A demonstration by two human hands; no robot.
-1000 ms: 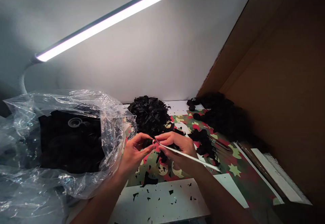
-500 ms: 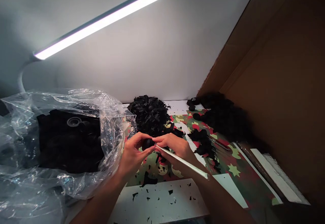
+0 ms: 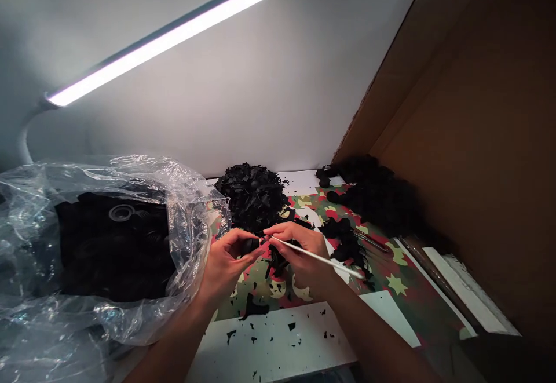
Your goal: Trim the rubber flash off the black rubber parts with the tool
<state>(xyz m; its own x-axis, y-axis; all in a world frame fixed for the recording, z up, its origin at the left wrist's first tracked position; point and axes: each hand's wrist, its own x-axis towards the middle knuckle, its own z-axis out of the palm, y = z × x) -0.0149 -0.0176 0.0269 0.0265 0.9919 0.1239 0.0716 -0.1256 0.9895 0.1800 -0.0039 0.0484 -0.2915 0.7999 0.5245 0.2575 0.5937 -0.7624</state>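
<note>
Between the thumb and fingers of my left hand point(image 3: 223, 258) is a small rounded black piece point(image 3: 249, 247), possibly rubber. My right hand point(image 3: 304, 250) pinches a thin white stick-like tool point(image 3: 321, 258), whose long end slants down to the right. Its working tip is hidden by my fingers, close to the black piece. Both hands hover over the camouflage-patterned mat point(image 3: 278, 290), fingertips almost meeting. Just behind them rises a heap of black scraps point(image 3: 252, 194). Beside my right hand lie more ragged black bits point(image 3: 345, 241).
At left, a clear plastic bag point(image 3: 191, 244) holds black parts point(image 3: 117, 255). A dark pile point(image 3: 382, 197) rests against the cardboard wall point(image 3: 478, 139). Black crumbs dot the white board point(image 3: 278, 342) in front. White strips point(image 3: 469, 290) lie at right, and a lit tube lamp point(image 3: 160, 41) hangs above.
My right hand has drawn slightly away from the black piece, and the white tool has turned a little. The whole view has shifted slightly.
</note>
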